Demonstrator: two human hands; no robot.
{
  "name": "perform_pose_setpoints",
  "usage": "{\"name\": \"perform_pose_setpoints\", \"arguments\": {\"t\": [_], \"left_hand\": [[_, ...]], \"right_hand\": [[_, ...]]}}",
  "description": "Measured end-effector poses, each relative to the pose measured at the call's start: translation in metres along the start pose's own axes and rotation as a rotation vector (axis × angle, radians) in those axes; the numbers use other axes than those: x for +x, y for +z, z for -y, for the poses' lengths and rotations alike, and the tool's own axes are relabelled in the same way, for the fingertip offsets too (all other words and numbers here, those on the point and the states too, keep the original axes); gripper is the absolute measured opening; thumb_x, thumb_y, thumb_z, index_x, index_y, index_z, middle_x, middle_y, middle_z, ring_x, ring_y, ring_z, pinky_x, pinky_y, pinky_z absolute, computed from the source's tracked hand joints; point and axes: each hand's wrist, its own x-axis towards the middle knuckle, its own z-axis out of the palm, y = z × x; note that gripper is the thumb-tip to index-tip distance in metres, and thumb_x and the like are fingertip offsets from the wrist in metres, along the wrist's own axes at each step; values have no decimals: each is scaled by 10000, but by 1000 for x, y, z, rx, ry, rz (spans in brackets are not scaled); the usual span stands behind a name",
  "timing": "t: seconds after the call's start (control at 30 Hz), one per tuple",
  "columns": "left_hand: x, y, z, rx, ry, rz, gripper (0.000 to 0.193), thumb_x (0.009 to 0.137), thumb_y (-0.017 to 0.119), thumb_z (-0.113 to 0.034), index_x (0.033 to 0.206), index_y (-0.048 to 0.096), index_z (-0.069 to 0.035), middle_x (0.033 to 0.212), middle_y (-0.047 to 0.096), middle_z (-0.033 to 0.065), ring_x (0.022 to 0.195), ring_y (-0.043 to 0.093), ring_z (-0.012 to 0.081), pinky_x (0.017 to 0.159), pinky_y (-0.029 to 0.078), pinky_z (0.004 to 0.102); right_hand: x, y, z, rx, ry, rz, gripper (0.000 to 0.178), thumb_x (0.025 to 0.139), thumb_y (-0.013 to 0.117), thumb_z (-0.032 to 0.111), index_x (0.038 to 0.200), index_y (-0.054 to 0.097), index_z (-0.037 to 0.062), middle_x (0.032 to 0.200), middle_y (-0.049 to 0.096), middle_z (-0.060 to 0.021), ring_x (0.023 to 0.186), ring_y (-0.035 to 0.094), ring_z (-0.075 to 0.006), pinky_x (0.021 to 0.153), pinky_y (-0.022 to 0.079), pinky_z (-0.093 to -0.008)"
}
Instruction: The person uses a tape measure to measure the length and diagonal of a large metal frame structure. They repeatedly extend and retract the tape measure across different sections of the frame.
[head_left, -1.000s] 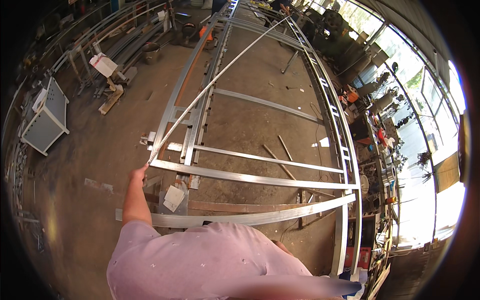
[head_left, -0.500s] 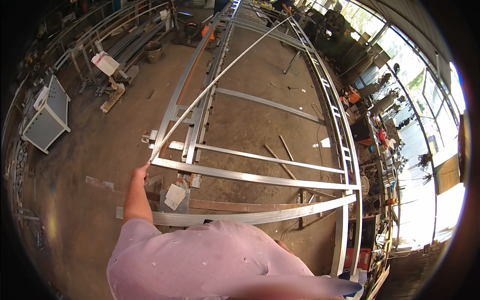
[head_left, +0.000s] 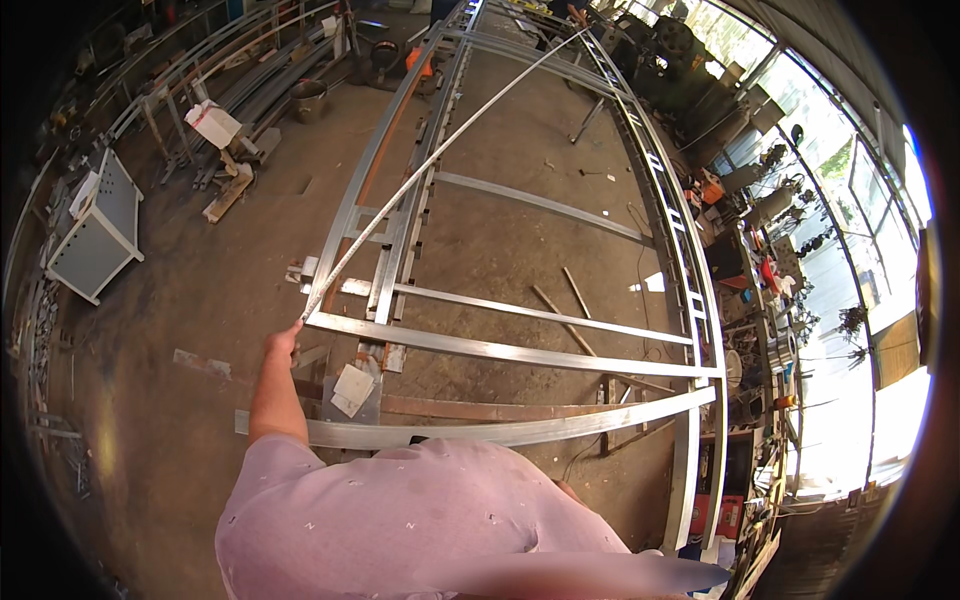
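Note:
My left hand (head_left: 283, 345) is closed at the near left corner of a large metal frame (head_left: 520, 353) of square tubes. It grips the near end of a tape measure (head_left: 440, 155), a pale band pulled straight and slanting across the frame. At the far right corner, where the band ends, another person's hand (head_left: 577, 14) shows small. My right hand is out of sight; only a bit of skin shows beside my pink shirt. Nearest me, a loose-looking metal tube (head_left: 530, 432) crosses in front of my body.
Beside the near left corner, a pale square piece (head_left: 352, 389) rests on a support. A grey panelled stand (head_left: 100, 235), a bucket (head_left: 307, 98) and stacked pipes (head_left: 255, 92) stand to the left. Cluttered shelving (head_left: 765, 330) lines the right side. Thin bars (head_left: 562, 318) lie within the frame.
The whole view has shifted very slightly. My left hand and the stretched tape measure keep their places at the frame.

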Motion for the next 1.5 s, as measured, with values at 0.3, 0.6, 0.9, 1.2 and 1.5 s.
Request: {"name": "perform_pose_setpoints", "arguments": {"t": [0.3, 0.6, 0.9, 1.2, 1.5], "left_hand": [[-13, 1, -3, 13, 34, -11, 562, 783, 857, -594, 873, 638, -84, 685, 590, 14, 520, 509, 182, 635, 499, 497], [-17, -2, -5, 2, 25, -26, 574, 778, 869, -567, 891, 676, -38, 704, 615, 33, 507, 495, 180, 543, 447, 456], [-17, -2, -6, 19, 48, -39, 583, 762, 883, -560, 911, 695, -29, 709, 620, 46, 502, 498, 187, 530, 451, 457], [-22, -3, -9, 35, 124, -62, 540, 779, 890, -493, 884, 688, -3, 703, 631, 65, 501, 511, 191, 506, 435, 450], [-25, -2, -14, 47, 147, -68, 513, 796, 893, -440, 874, 680, 20, 684, 617, 71, 491, 511, 186, 469, 393, 436]], "right_hand": [[0, 0, -4, 5, 13, 5, 424, 942, 652, 293, 1284, 701, 49, 1225, 722, -164, 1139, 680, -264, 964, 520, -367], [-1, 2, -2, 4, 22, 16, 408, 955, 640, 263, 1292, 696, 40, 1227, 721, -157, 1137, 675, -252, 966, 517, -361], [0, 3, 0, 10, 27, 25, 393, 969, 627, 234, 1299, 692, 31, 1229, 720, -150, 1135, 671, -240, 967, 514, -355], [2, 2, 4, 16, 38, 34, 379, 982, 615, 204, 1306, 688, 22, 1231, 719, -143, 1133, 666, -228, 969, 511, -348], [4, 4, 6, 26, 55, 41, 366, 995, 602, 174, 1314, 683, 12, 1233, 719, -136, 1130, 662, -216, 970, 508, -342]]}}
